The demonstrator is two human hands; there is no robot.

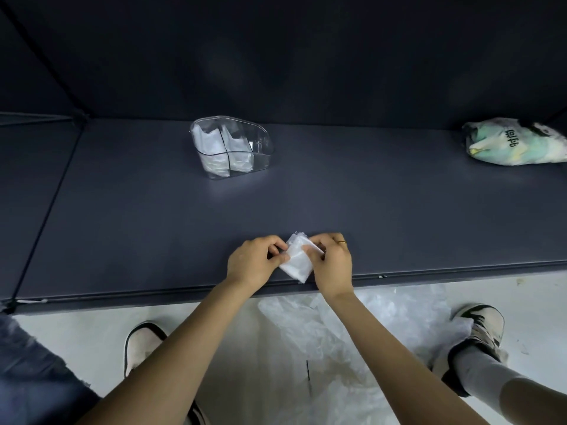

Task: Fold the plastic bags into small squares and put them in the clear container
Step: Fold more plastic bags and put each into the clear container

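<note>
Pinching from both sides, your fingers (283, 256) hold a small, nearly square packet of folded translucent white plastic bag (297, 259) just above the near edge of the dark grey bench (399, 210). Your left hand (254, 260) grips its left edge with thumb on top; your right hand (331, 262), wearing a ring, grips the right edge likewise. In my judgement the folding of this bag is at its last crease, or finished. The next move calls for keeping the packet pressed flat so it does not spring open, then carrying it forward and left to the clear plastic divided container (264, 142), well apart from your hands; two of its compartments already show white folded plastic. More loose translucent plastic bags (352, 326) lie on the floor between your shoes.
</note>
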